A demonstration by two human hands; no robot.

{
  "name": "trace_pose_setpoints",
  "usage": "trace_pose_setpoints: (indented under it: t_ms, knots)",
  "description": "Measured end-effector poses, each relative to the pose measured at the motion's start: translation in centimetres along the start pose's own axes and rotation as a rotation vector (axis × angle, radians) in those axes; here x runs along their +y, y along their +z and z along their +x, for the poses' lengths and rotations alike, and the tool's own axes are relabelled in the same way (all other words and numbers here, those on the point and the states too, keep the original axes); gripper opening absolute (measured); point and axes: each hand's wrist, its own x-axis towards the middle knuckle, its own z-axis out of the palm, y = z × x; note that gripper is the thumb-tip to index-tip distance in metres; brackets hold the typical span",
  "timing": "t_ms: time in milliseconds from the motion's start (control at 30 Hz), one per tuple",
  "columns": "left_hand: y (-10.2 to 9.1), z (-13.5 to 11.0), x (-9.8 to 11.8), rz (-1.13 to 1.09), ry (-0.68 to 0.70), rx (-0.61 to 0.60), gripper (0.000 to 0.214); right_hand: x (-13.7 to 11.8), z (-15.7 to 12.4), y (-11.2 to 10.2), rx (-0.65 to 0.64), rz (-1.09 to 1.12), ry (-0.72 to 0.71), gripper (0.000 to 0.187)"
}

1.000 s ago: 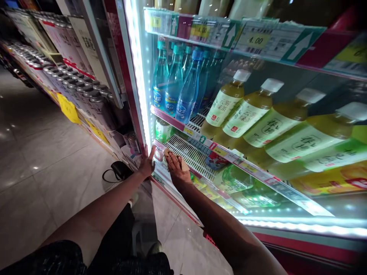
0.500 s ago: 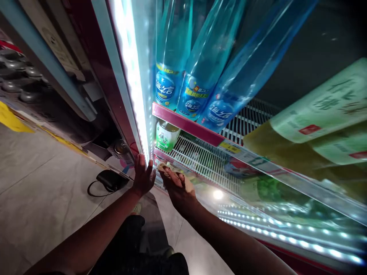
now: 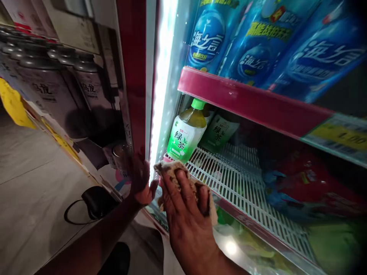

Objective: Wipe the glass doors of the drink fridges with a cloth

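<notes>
My right hand (image 3: pixel 186 214) presses a beige, stained cloth (image 3: pixel 173 168) against the front edge of the lower wire shelf (image 3: pixel 229 172), with its fingers spread over the cloth. Just behind it stands a green tea bottle (image 3: pixel 186 133) with a green cap. My left hand (image 3: pixel 142 183) rests against the maroon cooler frame (image 3: pixel 133 76), beside the bright light strip (image 3: pixel 163 76). Its thumb is apart from the fingers and it holds nothing.
Blue drink bottles (image 3: pixel 208 38) stand on the upper shelf behind a maroon edge strip (image 3: pixel 229 89). Red packages (image 3: pixel 312 183) lie deeper on the lower shelf. Dark-capped bottles (image 3: pixel 88 84) line a shelf at left; a black bag (image 3: pixel 97 202) sits on the floor.
My view has come closer to the lower shelf. My right hand, with the cloth, now lies flatter at the shelf edge below the green tea bottle. My left hand remains by the frame.
</notes>
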Motion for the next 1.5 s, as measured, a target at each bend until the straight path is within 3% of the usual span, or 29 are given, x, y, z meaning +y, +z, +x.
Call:
trace_pose_setpoints:
  t_ms: [167,367,467,633,800,900,1033,1200,1367,1500]
  knots:
    - [-1.2,2.5,-0.2,0.036,0.113,0.154,0.075,-0.2,-0.8,1.0,0.084,-0.055,0.054,0.063]
    - [-0.3,0.7,-1.8,0.007,0.188,0.089,0.074,-1.1,-2.6,4.9,0.228,-0.014,0.169,0.056]
    - [-0.2,0.0,-1.8,0.046,0.184,0.061,0.074,-0.8,-3.7,6.2,0.225,0.014,0.08,0.056]
    - [-0.5,-0.4,-1.4,0.069,0.165,0.006,0.078,0.1,-4.1,5.6,0.169,0.053,-0.027,0.065]
    - [-1.0,-0.9,-1.4,0.062,0.196,-0.037,0.084,-0.4,-0.4,4.7,0.23,0.01,0.05,0.066]
    - [-1.6,-1.3,-1.6,0.065,0.217,-0.081,0.086,-1.4,1.4,6.3,0.161,-0.004,0.012,0.067]
    - [-2.4,-1.7,-2.2,0.025,0.211,-0.174,0.088,-2.6,1.0,8.3,0.044,-0.024,-0.045,0.063]
    - [-3.2,-1.8,-3.0,-0.056,0.183,-0.296,0.097,-3.8,1.9,7.8,0.012,-0.056,0.059,0.063]
    - [-2.6,-2.4,-3.3,-0.146,0.106,-0.319,0.095,-5.4,4.5,9.0,-0.047,-0.093,0.119,0.061]
    - [-2.0,-3.2,-3.6,-0.21,0.088,-0.312,0.096,-5.9,3.8,10.3,-0.098,-0.128,0.053,0.061]
